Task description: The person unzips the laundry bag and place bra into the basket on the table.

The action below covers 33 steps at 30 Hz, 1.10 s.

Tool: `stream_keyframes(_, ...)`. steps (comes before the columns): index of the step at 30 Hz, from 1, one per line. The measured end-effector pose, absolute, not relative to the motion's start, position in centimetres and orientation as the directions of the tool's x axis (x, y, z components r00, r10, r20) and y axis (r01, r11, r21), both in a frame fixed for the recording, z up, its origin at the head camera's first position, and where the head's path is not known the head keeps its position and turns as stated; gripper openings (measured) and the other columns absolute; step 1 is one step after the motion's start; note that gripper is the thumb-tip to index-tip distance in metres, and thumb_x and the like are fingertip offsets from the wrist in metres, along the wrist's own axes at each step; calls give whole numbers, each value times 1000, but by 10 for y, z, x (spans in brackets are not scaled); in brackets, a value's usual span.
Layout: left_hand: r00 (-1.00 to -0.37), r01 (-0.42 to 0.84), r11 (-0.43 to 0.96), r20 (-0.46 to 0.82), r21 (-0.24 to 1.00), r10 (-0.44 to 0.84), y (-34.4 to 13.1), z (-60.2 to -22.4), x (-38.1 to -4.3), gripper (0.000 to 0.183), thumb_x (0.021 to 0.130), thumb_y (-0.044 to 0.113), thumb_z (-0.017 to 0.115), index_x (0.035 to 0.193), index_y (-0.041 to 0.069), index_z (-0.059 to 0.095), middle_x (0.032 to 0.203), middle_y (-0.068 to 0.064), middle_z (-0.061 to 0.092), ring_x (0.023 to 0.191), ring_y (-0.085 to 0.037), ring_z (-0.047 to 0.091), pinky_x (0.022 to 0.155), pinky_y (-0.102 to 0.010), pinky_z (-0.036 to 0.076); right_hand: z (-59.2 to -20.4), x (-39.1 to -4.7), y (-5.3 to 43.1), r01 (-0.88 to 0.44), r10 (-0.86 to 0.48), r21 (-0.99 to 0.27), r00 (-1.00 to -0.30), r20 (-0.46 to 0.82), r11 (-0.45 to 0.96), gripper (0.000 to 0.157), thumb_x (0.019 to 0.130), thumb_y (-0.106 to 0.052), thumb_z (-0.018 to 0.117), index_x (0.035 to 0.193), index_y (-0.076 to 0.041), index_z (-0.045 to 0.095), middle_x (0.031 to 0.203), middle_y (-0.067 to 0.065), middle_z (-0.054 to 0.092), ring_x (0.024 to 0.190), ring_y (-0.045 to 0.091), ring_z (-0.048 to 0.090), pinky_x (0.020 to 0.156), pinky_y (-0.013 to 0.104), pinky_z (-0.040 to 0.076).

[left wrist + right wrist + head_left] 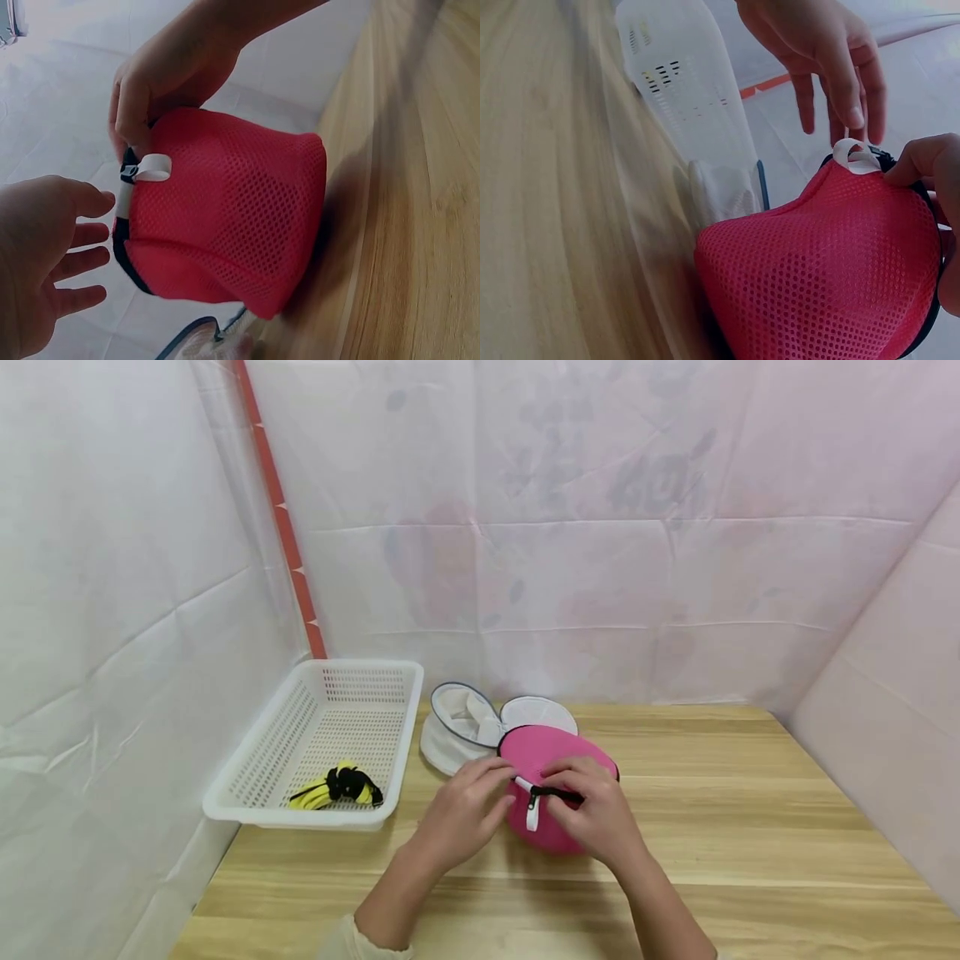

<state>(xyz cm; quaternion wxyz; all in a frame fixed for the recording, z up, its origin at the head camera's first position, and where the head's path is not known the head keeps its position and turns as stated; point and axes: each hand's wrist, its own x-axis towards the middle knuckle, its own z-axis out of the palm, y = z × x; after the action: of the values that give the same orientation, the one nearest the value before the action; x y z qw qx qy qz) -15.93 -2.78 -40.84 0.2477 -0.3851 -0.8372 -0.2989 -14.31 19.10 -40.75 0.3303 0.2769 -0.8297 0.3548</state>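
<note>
A pink mesh zip bag point(547, 750) with black edging stands on the table between both hands. A white loop point(532, 817) hangs from its zip slider, beside a white end tab on the rim. The right hand point(594, 810) pinches the black rim next to the slider, thumb on the near side. Close to the white tab is the left hand point(465, 812); in the left wrist view its fingers point(81, 264) are spread and fairly straight, with the thumb tip at or very near the rim. Whether that thumb touches cannot be told.
Behind the bag lies a white mesh bag point(448, 750) with dark blue edging, its round lid point(538, 712) folded open. At left stands a white plastic basket point(408, 727) holding a yellow and black bundle point(345, 785). Pale sheeting walls point(570, 577) enclose the wooden table point(750, 827).
</note>
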Motion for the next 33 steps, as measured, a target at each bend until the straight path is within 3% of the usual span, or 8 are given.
stream_keyframes(11,-478,852,458,731,253,487,-20,-412,-164,19,83,6,75,101,11,76,106,2,68,106,-11,61,99,-22,47,-416,-143,181,-744,-238,-461,-619,748,484,26,73,8,67,85,-13,76,96,2,70,91,19,64,87,22,46)
stream_keyframes(21,-471,842,505,714,189,518,-23,-417,-168,21,83,5,75,102,15,78,102,6,67,100,-10,60,93,-21,49,-420,-144,178,-776,-304,-383,-572,762,501,25,74,1,67,91,-14,76,98,0,69,94,15,62,90,32,42)
stream_keyframes(27,-464,840,516,716,168,521,-25,-417,-168,20,83,7,76,101,16,79,101,3,65,100,-12,58,89,-21,52,-419,-145,175,-781,-303,-322,-533,790,535,19,73,-6,74,91,-14,75,96,-2,69,92,13,62,89,35,42)
stream_keyframes(33,-462,832,533,722,152,515,-26,-417,-169,20,81,8,79,100,16,79,98,2,62,96,-13,57,83,-22,53,-420,-145,173,-733,-308,-303,-572,760,609,17,74,-10,79,90,-14,75,96,-4,69,94,12,62,90,36,43)
